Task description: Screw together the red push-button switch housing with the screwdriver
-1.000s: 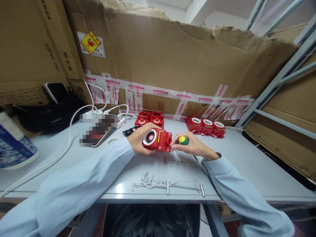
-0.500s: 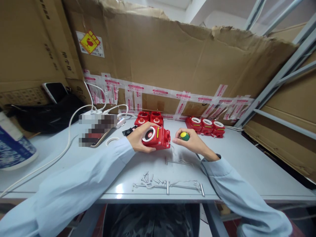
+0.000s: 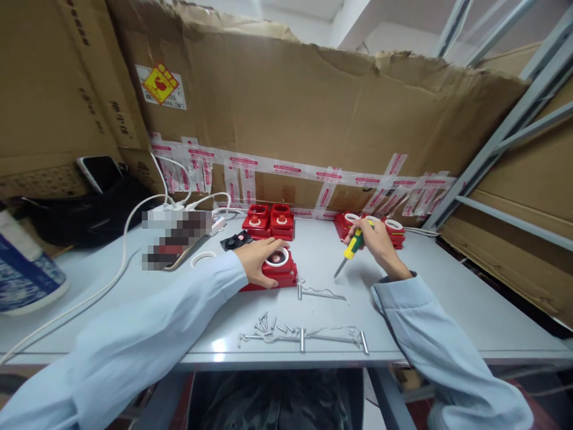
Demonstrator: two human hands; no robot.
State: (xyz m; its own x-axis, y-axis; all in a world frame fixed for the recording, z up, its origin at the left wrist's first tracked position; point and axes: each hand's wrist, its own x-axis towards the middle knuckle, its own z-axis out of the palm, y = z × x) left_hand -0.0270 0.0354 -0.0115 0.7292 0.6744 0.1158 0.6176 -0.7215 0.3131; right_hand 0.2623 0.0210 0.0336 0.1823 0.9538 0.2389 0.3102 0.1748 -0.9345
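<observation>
My left hand (image 3: 257,260) grips a red box with a round white-rimmed opening (image 3: 277,269), which rests flat on the grey table (image 3: 447,298). My right hand (image 3: 376,242) is raised to the right of it, shut on a green and yellow screwdriver (image 3: 351,249) whose tip points down and left. Behind that hand stands a row of three red boxes with white rings (image 3: 394,230). Two more red boxes (image 3: 268,220) stand behind the one I hold.
Several loose screws (image 3: 271,325) and metal rods (image 3: 313,340) lie near the table's front edge. A black part (image 3: 235,240), a white ring (image 3: 201,258), a power strip with white cables (image 3: 134,221) and a dark bag (image 3: 85,215) are at left. Cardboard walls (image 3: 313,119) stand behind.
My left hand has lowered the red box from a tilted hold onto the table. My right hand has moved right and back, with the screwdriver now pointing downwards.
</observation>
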